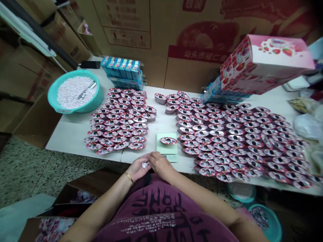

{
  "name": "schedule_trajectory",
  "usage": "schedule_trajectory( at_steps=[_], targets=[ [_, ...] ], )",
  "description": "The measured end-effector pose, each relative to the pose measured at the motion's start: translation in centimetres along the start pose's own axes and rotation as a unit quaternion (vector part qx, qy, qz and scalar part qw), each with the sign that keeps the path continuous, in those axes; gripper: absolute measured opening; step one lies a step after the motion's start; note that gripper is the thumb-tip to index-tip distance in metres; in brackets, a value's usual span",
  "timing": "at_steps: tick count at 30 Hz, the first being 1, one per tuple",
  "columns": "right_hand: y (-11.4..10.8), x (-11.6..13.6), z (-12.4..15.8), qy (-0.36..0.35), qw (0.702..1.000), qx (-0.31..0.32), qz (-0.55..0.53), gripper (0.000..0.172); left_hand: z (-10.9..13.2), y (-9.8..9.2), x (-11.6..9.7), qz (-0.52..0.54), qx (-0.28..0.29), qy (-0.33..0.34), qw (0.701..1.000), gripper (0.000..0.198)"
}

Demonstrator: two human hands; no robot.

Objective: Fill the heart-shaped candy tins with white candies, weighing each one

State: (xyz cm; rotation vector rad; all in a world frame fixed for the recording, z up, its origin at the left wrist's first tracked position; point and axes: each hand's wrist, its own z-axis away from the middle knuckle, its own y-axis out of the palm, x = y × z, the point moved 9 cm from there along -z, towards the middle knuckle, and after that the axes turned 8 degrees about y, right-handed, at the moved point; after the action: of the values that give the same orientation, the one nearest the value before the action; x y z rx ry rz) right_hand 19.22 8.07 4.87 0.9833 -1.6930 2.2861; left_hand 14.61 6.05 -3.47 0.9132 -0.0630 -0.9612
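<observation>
Both forearms reach in from the near side, elbows out, and the hands meet just off the near edge of the desk [67, 136], before the pale green scale [160, 149]. The left hand [139, 167] lies palm up and cupped, its grip curled narrow around small white pieces [145, 165]. The right hand [160, 165] is back up, fingers bent toward that palm and touching it; whether its grip holds a piece cannot be told, since its fingertips are hidden. The left palm also covers some of the pieces.

One oval-topped pack [168, 141] rests on the scale, close to the near edge. The right group [235, 138] of like packs spreads toward the right end of the desk, where the outer ones blur, and some stand right at the near edge. A pink box [267, 64] hides part of the far right.

A white strip of desk runs from the far edge to the scale, between the left group [126, 127] and the right one. More bare surface shows toward the near left corner, below the turquoise basin [94, 105] at the far left corner.
</observation>
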Motion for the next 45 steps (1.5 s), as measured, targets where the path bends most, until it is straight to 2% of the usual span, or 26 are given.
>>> schedule_trajectory(
  at_steps=[6, 10, 15, 21, 23, 25, 27, 30, 32, 35, 37, 39, 41, 43, 45],
  targets=[
    [3.3, -0.1, 0.0, 0.020, 0.995, 0.093, -0.038, 0.016, 2.1, -1.7, 1.1, -0.026, -0.009, -0.022, 0.999, 0.026],
    [4.3, 0.6, -0.5, 0.007, 0.994, 0.107, -0.029, 0.020, 2.5, -2.2, 0.9, -0.035, -0.018, -0.018, 0.999, 0.026],
    [4.5, 0.8, -0.9, -0.019, 0.996, 0.081, -0.027, 0.016, 2.5, -2.1, 0.0, -0.031, -0.001, -0.007, 1.000, 0.026],
    [3.9, 0.4, -0.8, -0.053, 0.983, 0.145, -0.100, 0.013, 2.8, -1.2, 0.7, -0.032, 0.045, -0.033, 0.998, 0.031],
    [3.2, -0.1, -0.6, -0.049, 0.980, 0.145, -0.126, 0.011, 2.5, -0.8, 1.1, -0.031, 0.056, -0.043, 0.997, 0.032],
    [1.9, -0.9, -0.4, -0.038, 0.982, 0.109, -0.151, 0.011, 1.9, -0.2, 1.3, -0.027, 0.063, -0.046, 0.997, 0.033],
    [0.1, -2.4, -0.2, -0.017, 0.983, 0.045, -0.174, 0.013, 1.0, 0.7, 1.1, -0.015, 0.072, -0.041, 0.996, 0.036],
    [-3.0, -5.8, 0.0, 0.042, 0.981, -0.076, -0.171, 0.015, -0.3, 1.7, 0.4, -0.002, 0.084, -0.033, 0.996, 0.039],
    [-4.5, -8.4, -0.2, 0.094, 0.978, -0.135, -0.125, 0.015, -0.9, 2.0, 0.0, -0.004, 0.086, -0.027, 0.996, 0.038],
    [-5.4, -11.4, -0.8, 0.163, 0.973, -0.156, -0.045, 0.016, -1.0, 1.6, -0.4, -0.004, 0.082, -0.016, 0.997, 0.038],
    [-5.6, -12.3, -1.1, 0.177, 0.971, -0.156, -0.027, 0.017, -0.5, 1.2, -0.3, 0.000, 0.074, -0.014, 0.997, 0.039],
    [-6.2, -12.1, -0.8, 0.173, 0.967, -0.180, -0.044, 0.019, 0.0, 0.9, 0.0, 0.011, 0.066, -0.015, 0.998, 0.039],
    [-6.5, -10.8, -0.2, 0.155, 0.964, -0.202, -0.078, 0.020, 0.4, 0.8, 0.5, 0.028, 0.059, -0.020, 0.998, 0.038],
    [-5.4, -7.8, 0.2, 0.106, 0.975, -0.165, -0.103, 0.019, 0.4, 0.7, 0.8, 0.046, 0.045, -0.025, 0.998, 0.035],
    [-3.2, -3.9, 0.5, 0.043, 0.992, -0.083, -0.085, 0.019, 0.3, 0.2, 1.1, 0.060, 0.019, -0.030, 0.998, 0.029]
  ],
)
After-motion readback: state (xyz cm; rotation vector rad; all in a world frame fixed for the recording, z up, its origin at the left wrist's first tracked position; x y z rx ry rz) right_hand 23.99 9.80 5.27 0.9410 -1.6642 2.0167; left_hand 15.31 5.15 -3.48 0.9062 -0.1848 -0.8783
